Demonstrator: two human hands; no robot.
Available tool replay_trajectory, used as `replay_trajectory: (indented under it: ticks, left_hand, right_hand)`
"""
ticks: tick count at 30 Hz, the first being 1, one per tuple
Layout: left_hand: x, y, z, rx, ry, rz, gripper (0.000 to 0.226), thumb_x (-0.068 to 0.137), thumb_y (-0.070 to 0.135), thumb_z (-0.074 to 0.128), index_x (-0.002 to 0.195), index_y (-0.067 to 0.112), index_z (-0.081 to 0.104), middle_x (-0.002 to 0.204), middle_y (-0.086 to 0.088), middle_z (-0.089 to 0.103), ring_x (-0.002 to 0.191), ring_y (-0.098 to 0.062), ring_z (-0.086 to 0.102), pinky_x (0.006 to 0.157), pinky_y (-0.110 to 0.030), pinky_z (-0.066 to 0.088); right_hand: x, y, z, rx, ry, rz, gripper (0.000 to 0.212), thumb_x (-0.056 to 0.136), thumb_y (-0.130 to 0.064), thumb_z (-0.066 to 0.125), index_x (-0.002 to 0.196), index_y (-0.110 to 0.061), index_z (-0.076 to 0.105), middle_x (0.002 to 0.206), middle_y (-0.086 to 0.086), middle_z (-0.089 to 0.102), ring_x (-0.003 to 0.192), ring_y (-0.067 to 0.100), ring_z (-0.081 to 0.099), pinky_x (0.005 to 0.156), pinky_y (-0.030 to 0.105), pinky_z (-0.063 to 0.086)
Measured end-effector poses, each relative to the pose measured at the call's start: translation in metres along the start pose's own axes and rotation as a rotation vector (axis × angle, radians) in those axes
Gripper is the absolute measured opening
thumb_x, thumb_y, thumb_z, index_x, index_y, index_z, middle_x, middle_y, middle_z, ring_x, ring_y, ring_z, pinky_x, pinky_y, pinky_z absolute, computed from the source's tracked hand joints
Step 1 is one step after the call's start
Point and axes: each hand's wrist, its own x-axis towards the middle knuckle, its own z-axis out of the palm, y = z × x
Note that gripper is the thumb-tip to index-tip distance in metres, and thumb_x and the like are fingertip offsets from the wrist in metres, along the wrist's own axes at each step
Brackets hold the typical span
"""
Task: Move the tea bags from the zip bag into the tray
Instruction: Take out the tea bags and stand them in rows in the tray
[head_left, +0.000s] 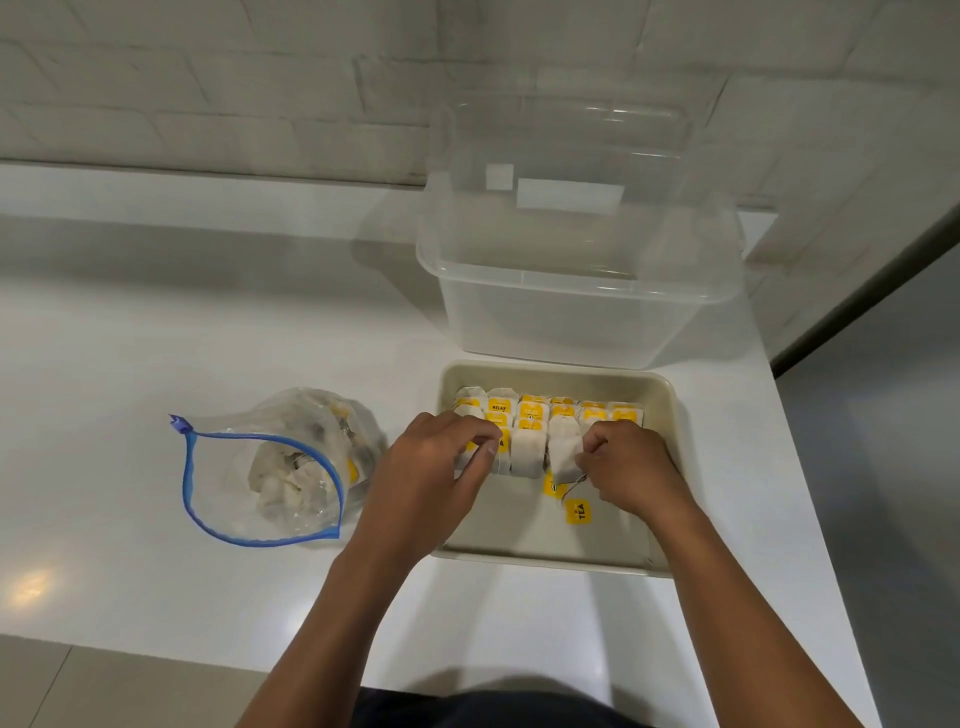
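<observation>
A white counter carries everything. At its far side stands a clear plastic tub, and just in front sits the beige tray with tea bags lined up in rows (yellow tags showing). Left of the tray lies the zip bag, mouth open, more bags inside. The left hand curls onto the row's left end; the right hand pinches one tea bag.
</observation>
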Motion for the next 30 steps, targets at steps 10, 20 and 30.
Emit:
replay_trajectory:
  ticks: [10, 20, 30]
  left_hand:
    - [0.001, 0.001, -0.001, -0.035, -0.003, 0.017, 0.011, 0.095, 0.028, 0.063, 0.102, 0.028, 0.071, 0.094, 0.013, 0.069, 0.08, -0.01, 0.06, 0.072, -0.031, 0.052]
    - [0.002, 0.001, -0.002, -0.053, -0.018, 0.007, 0.016, 0.094, 0.033, 0.058, 0.102, 0.028, 0.071, 0.093, 0.014, 0.069, 0.08, -0.009, 0.06, 0.072, -0.031, 0.053]
    - [0.0, 0.003, -0.002, -0.061, -0.016, 0.003, 0.011, 0.096, 0.03, 0.061, 0.102, 0.029, 0.07, 0.093, 0.015, 0.068, 0.081, -0.008, 0.06, 0.073, -0.032, 0.053]
  right_hand:
    - [0.001, -0.01, -0.001, -0.023, -0.017, 0.041, 0.026, 0.085, -0.022, 0.057, 0.071, -0.004, 0.07, 0.074, 0.012, 0.072, 0.074, 0.032, 0.069, 0.07, 0.047, 0.059]
    - [0.001, -0.019, 0.0, 0.05, -0.046, 0.144, 0.03, 0.09, -0.018, 0.052, 0.071, -0.006, 0.072, 0.058, 0.01, 0.07, 0.041, 0.021, 0.06, 0.047, 0.023, 0.05]
    - [-0.021, -0.019, -0.021, 0.029, -0.003, 0.11, 0.025, 0.092, -0.015, 0.047, 0.079, -0.011, 0.068, 0.065, 0.008, 0.072, 0.041, 0.012, 0.064, 0.039, 0.016, 0.04]
